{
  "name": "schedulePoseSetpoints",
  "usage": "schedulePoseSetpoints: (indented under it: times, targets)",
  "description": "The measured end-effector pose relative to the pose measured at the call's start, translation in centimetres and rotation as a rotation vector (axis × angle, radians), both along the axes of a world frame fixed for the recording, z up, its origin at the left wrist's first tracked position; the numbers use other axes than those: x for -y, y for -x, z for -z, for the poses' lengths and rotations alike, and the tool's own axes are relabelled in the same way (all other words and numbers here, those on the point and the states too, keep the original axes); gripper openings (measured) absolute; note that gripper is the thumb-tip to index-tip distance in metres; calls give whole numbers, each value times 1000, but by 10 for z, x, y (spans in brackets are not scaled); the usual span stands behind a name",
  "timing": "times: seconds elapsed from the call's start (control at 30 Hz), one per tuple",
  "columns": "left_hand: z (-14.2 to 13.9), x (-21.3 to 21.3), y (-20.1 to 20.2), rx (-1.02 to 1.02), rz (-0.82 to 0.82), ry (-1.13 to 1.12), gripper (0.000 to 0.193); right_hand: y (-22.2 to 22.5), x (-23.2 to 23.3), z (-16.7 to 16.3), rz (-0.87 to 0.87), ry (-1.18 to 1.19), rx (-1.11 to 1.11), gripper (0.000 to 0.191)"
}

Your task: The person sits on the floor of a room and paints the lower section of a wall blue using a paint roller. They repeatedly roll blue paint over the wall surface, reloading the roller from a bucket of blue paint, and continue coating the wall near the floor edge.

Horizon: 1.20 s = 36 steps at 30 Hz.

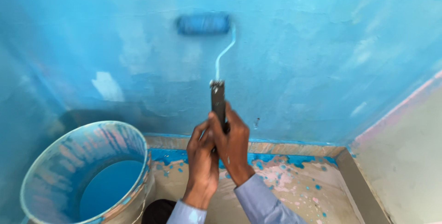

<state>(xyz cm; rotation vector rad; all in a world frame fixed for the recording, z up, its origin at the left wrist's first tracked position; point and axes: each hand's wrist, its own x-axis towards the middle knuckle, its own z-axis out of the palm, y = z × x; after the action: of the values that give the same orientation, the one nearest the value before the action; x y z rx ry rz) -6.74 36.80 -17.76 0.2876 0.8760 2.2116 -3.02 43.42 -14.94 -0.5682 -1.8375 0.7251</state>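
Both hands clench the dark handle [218,105] of a paint roller, the left hand [203,152] below the right hand [233,143]. The roller [203,24] sits high on the wall [313,53], blurred. Most of the wall is already blue, though paler patches show at the left and right, so it probably needs more coats. A bucket [55,168] of blue paint stands at the lower left, its bottom edge cut off. Blue drips spot the floor [294,187].

Bucket [87,173] crowds left; right seemingly open
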Motion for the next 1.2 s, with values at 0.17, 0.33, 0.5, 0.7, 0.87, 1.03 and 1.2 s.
schedulePoseSetpoints:
  times: [0.17, 0.33, 0.5, 0.7, 0.87, 1.03, 1.2]
  targets:
    - [63, 2, -20, -13, 41, 76, 27, -33, -2, 33, -102, 224, 172, 45]
    - [126, -10, -60, 52, 89, 33, 24, -84, -4, 72, -100, 418, 160, 55]
    - [176, -37, -118, -136, 140, -36, 24, -145, -24, 120, -51, 436, 45, 53]
    - [198, -83, -180, -191, 297, -71, 25, -215, -64, 164, -5, 489, -153, 50]
    - [188, -108, -223, -175, 352, 56, 26, -252, -81, 172, 58, 695, -281, 47]
    - [162, -127, -242, -200, 370, 62, 25, -268, -98, 150, 119, 684, -270, 47]
    - [150, -143, -256, -125, 414, 119, 19, -279, -108, 135, 191, 705, -252, 45]
